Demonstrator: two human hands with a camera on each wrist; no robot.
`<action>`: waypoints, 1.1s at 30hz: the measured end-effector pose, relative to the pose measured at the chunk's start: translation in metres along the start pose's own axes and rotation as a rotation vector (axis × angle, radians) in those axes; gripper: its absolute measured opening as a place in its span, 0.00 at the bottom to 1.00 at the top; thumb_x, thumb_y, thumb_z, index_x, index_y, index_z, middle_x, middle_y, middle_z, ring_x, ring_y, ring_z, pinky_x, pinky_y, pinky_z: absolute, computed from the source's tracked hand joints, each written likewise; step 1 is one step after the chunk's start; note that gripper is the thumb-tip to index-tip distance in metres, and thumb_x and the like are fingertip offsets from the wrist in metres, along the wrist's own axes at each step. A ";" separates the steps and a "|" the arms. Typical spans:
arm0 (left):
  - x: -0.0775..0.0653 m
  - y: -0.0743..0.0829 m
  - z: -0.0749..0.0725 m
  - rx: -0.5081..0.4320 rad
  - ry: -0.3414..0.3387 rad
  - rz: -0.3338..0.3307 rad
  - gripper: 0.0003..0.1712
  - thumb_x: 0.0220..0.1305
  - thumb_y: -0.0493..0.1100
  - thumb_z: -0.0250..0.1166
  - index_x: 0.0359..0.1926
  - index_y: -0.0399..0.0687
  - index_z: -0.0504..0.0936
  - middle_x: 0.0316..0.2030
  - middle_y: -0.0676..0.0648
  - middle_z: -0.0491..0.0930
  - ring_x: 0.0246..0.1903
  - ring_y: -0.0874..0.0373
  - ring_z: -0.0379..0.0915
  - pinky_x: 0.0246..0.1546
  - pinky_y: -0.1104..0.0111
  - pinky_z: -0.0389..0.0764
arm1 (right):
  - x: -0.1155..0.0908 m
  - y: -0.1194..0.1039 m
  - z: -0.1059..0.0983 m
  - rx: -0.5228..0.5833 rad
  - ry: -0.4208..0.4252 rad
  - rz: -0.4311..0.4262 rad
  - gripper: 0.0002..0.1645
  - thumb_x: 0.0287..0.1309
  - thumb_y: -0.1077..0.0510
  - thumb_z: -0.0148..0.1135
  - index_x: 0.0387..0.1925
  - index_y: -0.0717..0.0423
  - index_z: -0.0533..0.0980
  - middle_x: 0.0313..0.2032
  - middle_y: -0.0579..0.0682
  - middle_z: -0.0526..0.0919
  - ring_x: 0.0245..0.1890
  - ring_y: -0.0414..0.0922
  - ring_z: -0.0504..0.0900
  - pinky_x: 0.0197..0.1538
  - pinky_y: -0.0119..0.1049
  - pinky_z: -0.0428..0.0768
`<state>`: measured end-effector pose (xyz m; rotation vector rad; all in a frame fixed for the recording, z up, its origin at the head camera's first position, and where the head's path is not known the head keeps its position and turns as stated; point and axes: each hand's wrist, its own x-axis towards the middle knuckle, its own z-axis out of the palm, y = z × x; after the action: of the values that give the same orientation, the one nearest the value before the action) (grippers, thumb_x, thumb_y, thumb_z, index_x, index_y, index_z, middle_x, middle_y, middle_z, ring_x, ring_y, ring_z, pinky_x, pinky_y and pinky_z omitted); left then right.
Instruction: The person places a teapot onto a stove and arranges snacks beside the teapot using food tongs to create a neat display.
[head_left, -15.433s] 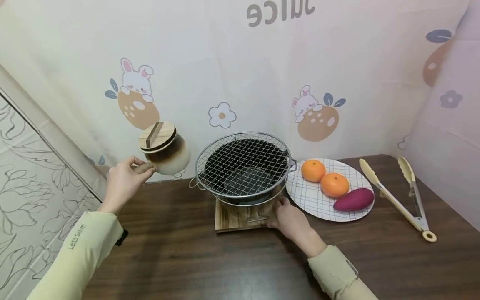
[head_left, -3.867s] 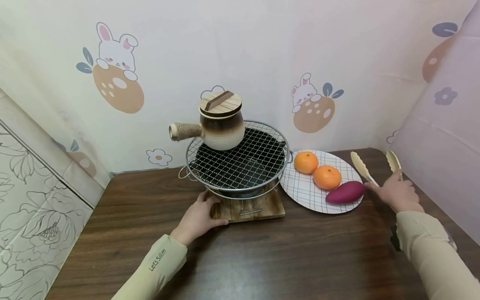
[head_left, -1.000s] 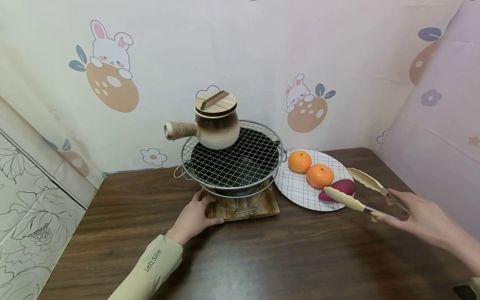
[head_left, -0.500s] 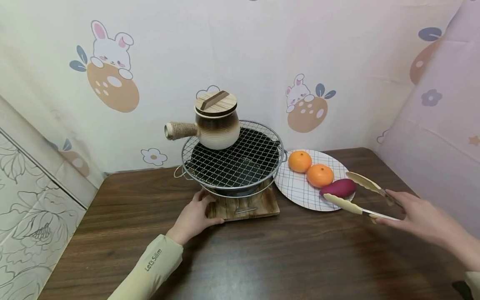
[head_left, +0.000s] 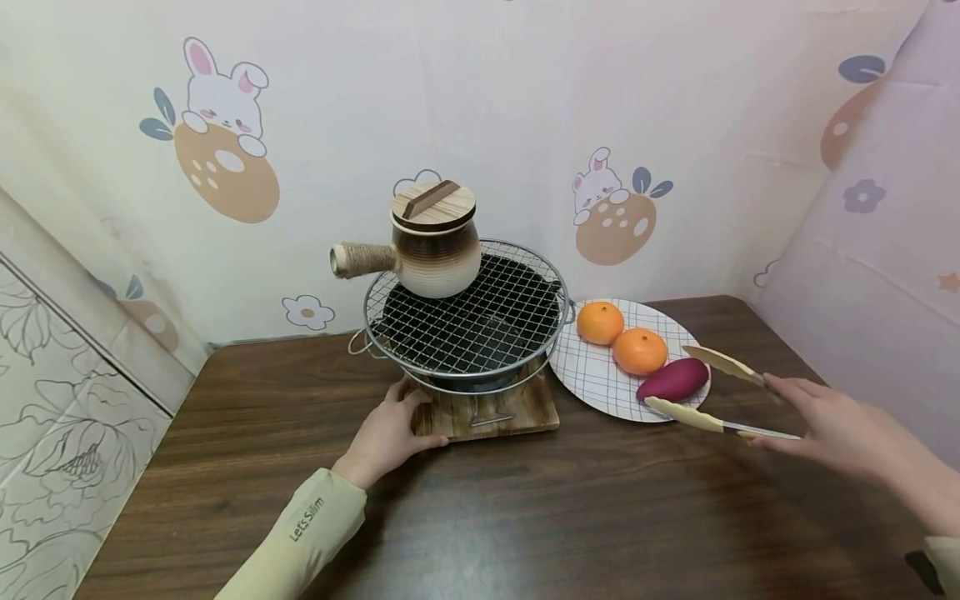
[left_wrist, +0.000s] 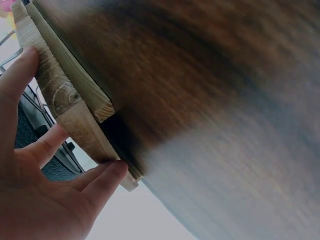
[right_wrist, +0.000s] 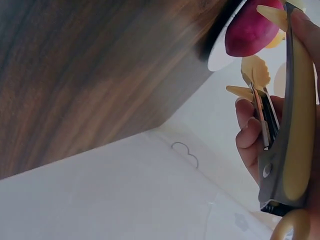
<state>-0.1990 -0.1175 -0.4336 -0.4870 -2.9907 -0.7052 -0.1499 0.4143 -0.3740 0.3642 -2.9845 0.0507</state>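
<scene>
My right hand (head_left: 843,425) grips a pair of tongs (right_wrist: 300,115), whose beige scalloped tips are spread on either side of a purple sweet potato (head_left: 675,381). The sweet potato lies on a white checked plate (head_left: 585,383) beside two oranges (head_left: 640,352). At the centre, my left hand (head_left: 386,437) holds the left edge of a wooden board (head_left: 525,412), thumb by its front corner. On this board stands a round tabletop grill with a wire mesh (head_left: 487,333). A lidded clay pot (head_left: 438,262) with a rope-wrapped handle sits on the mesh's back left.
Dark wooden table (head_left: 525,517) spreads in front of the board and plate. Behind it hangs a pale curtain (head_left: 510,100) printed with rabbits. Another pale panel (head_left: 885,275) borders the right side, and a flower-patterned one (head_left: 67,467) the left.
My right hand has picked the tongs up from the table and brought their tips down around the sweet potato. Earlier, my left hand set the pot on the mesh, then took the board's edge.
</scene>
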 end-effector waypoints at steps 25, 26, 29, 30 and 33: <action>-0.003 0.001 -0.002 -0.021 -0.019 -0.003 0.38 0.48 0.57 0.75 0.58 0.47 0.76 0.68 0.28 0.60 0.59 0.36 0.71 0.50 0.50 0.79 | 0.006 0.001 -0.004 0.027 -0.078 0.033 0.60 0.40 0.31 0.72 0.61 0.71 0.67 0.50 0.67 0.79 0.44 0.67 0.81 0.33 0.61 0.77; -0.003 0.001 -0.002 -0.021 -0.019 -0.003 0.38 0.48 0.57 0.75 0.58 0.47 0.76 0.68 0.28 0.60 0.59 0.35 0.71 0.50 0.50 0.79 | 0.007 0.002 -0.004 0.027 -0.090 0.035 0.60 0.40 0.30 0.72 0.61 0.71 0.67 0.50 0.67 0.79 0.44 0.66 0.81 0.33 0.61 0.77; -0.002 0.001 -0.002 -0.022 -0.020 -0.009 0.38 0.48 0.58 0.75 0.58 0.48 0.76 0.68 0.29 0.59 0.60 0.36 0.71 0.51 0.50 0.79 | 0.010 0.006 -0.006 0.025 -0.124 0.043 0.61 0.39 0.29 0.72 0.62 0.70 0.66 0.51 0.66 0.79 0.45 0.65 0.81 0.31 0.59 0.77; -0.002 0.001 -0.002 -0.021 -0.019 -0.010 0.38 0.48 0.58 0.75 0.58 0.48 0.76 0.68 0.29 0.59 0.60 0.36 0.70 0.51 0.50 0.79 | 0.011 0.007 -0.007 0.023 -0.132 0.045 0.61 0.39 0.29 0.72 0.62 0.69 0.66 0.51 0.66 0.79 0.45 0.65 0.81 0.31 0.59 0.77; -0.002 0.002 -0.002 -0.022 -0.016 -0.007 0.38 0.48 0.57 0.75 0.58 0.48 0.76 0.68 0.29 0.59 0.58 0.36 0.72 0.50 0.50 0.79 | 0.013 0.010 -0.008 0.019 -0.153 0.047 0.60 0.40 0.29 0.71 0.63 0.68 0.66 0.52 0.66 0.79 0.47 0.66 0.80 0.32 0.60 0.76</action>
<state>-0.1963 -0.1177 -0.4313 -0.4853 -3.0039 -0.7387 -0.1635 0.4212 -0.3640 0.3139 -3.1455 0.0583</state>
